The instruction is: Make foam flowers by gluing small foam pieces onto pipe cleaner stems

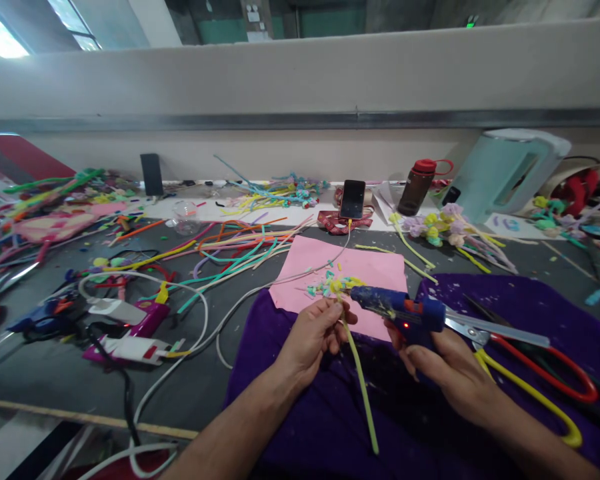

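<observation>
My left hand (314,337) pinches a yellow-green pipe cleaner (361,380) near its top, and the long stem hangs down past my fingers. Small yellow fuzzy pieces (337,285) sit at its upper end, too small to make out fully. My right hand (443,363) is wrapped round the handle of a blue glue gun (397,305), whose red light is lit. The gun's nozzle points left, at or very near the yellow pieces; contact is hard to tell. Beneath lies a pink sheet (380,267) with scattered green and yellow snippets. Scissors (487,343) with red and yellow handles rest beside my right hand.
A purple cloth (260,367) covers the near table. Loose pipe cleaners (240,247) and a white cable (217,333) spread leftward, near a power strip (135,348). A phone (353,199), a brown bottle (417,188), fuzzy flowers (437,225) and a pale green kettle (505,173) stand or lie behind.
</observation>
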### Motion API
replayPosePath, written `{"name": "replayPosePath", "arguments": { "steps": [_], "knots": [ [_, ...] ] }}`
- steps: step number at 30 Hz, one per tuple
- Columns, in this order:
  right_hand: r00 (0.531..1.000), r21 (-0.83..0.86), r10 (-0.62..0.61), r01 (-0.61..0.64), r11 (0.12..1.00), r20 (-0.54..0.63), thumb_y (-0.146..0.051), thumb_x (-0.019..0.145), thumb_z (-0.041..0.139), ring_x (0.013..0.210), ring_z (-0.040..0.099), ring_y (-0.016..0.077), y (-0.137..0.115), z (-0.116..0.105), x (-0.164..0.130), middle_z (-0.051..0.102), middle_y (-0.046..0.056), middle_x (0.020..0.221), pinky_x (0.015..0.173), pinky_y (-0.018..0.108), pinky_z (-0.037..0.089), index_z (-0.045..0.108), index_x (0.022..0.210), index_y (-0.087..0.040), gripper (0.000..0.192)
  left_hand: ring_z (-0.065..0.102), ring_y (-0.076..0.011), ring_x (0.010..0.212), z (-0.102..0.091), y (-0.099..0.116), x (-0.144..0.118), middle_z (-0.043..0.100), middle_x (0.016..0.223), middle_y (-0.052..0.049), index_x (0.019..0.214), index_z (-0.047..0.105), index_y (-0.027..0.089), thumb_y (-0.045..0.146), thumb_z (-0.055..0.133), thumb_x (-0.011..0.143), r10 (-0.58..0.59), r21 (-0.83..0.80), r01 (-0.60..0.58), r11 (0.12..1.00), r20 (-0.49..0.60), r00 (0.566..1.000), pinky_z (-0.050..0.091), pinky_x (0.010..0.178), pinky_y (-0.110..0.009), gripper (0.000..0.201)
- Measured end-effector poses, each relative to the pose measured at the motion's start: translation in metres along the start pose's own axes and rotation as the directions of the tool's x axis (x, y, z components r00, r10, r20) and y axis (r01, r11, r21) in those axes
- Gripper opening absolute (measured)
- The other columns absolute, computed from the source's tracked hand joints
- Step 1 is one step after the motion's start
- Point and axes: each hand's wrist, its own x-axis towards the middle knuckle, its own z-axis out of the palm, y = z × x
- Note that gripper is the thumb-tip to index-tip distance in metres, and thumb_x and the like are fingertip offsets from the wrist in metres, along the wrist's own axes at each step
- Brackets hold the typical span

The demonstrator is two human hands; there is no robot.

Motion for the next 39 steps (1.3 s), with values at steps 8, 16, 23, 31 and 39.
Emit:
{"name": "replayPosePath", "arguments": {
  "steps": [8, 16, 23, 31, 39],
  "knots": [
    [1.0, 0.002, -0.003, 0.003, 1.0, 0.0, -0.035, 0.088, 0.04, 0.072, 0.051, 0.0151, -0.003, 0.001, 0.002, 0.057, 0.0, 0.077, 0.065, 0.025, 0.038, 0.054, 0.074, -0.019, 0.026, 0.048, -0.0008, 0.043, 0.001, 0.001, 0.0, 0.061, 0.076, -0.003, 0.084, 0.055, 0.012, 0.037, 0.056, 0.079, -0.001, -0.01, 0.001, 1.0, 0.0, 1.0, 0.032, 0.034, -0.009, 0.026],
    [1.0, 0.003, -0.024, 0.024, 1.0, -0.014, -0.033, 0.089, 0.039, 0.079, 0.052, 0.0172, -0.001, 0.001, 0.002, 0.059, 0.002, 0.083, 0.072, 0.027, 0.039, 0.055, 0.083, -0.019, 0.022, 0.047, -0.001, 0.042, 0.001, 0.001, -0.001, 0.06, 0.075, -0.003, 0.085, 0.055, 0.012, 0.037, 0.057, 0.078, 0.006, -0.009, -0.006, 1.0, 0.004, 1.0, 0.032, 0.033, -0.008, 0.026],
    [0.999, -0.039, -0.036, 0.035, 0.999, -0.016, -0.034, 0.089, 0.04, 0.077, 0.053, 0.0169, 0.005, 0.002, 0.003, 0.06, 0.002, 0.084, 0.07, 0.026, 0.04, 0.056, 0.088, -0.019, 0.022, 0.046, -0.0008, 0.042, 0.001, 0.001, -0.001, 0.06, 0.074, -0.003, 0.085, 0.055, 0.012, 0.036, 0.056, 0.079, 0.008, -0.001, -0.008, 1.0, 0.003, 1.0, 0.032, 0.033, -0.008, 0.025],
    [1.0, -0.05, -0.029, 0.03, 0.998, 0.007, -0.034, 0.088, 0.042, 0.08, 0.052, 0.0172, 0.005, 0.004, -0.001, 0.058, 0.002, 0.085, 0.071, 0.027, 0.04, 0.055, 0.087, -0.02, 0.02, 0.044, 0.0, 0.04, 0.001, 0.005, -0.001, 0.06, 0.073, -0.003, 0.085, 0.055, 0.011, 0.035, 0.056, 0.079, 0.024, -0.004, -0.024, 1.0, -0.019, 1.0, 0.031, 0.033, -0.009, 0.025],
    [0.997, -0.069, -0.071, 0.068, 0.995, -0.041, -0.032, 0.088, 0.042, 0.075, 0.053, 0.0165, 0.006, 0.003, -0.001, 0.059, 0.002, 0.082, 0.067, 0.026, 0.041, 0.057, 0.088, -0.02, 0.019, 0.045, -0.0003, 0.039, 0.001, 0.004, -0.003, 0.06, 0.072, -0.002, 0.082, 0.056, 0.012, 0.037, 0.057, 0.078, 0.012, 0.02, -0.012, 1.0, -0.012, 1.0, 0.03, 0.032, -0.009, 0.025]
  ]
}}
